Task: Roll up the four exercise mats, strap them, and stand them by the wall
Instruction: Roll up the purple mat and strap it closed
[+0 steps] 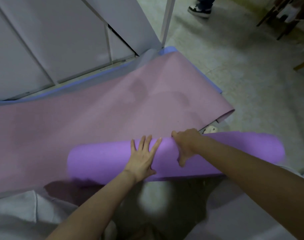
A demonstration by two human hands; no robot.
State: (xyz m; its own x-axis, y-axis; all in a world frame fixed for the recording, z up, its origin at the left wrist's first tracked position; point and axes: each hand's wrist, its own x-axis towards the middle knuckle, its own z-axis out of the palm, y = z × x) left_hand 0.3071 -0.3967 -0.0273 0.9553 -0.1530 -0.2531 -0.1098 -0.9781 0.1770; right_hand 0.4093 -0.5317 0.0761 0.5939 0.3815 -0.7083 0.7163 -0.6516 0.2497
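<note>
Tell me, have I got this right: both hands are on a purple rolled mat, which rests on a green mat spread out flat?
Not quite: the spread mat is pink, not green, as the head view shows. The rest holds: the left hand and the right hand are both on the purple rolled mat, which rests on it.

Bright violet is shown by the rolled mat (217, 153). Dusty pink, marked with darker blotches, is seen on the flat mat (96, 110), and periwinkle blue on the bottom mat (166, 50). The floor (234, 66) is mottled pale grey-green, the sneaker (199, 10) black and white.
</note>
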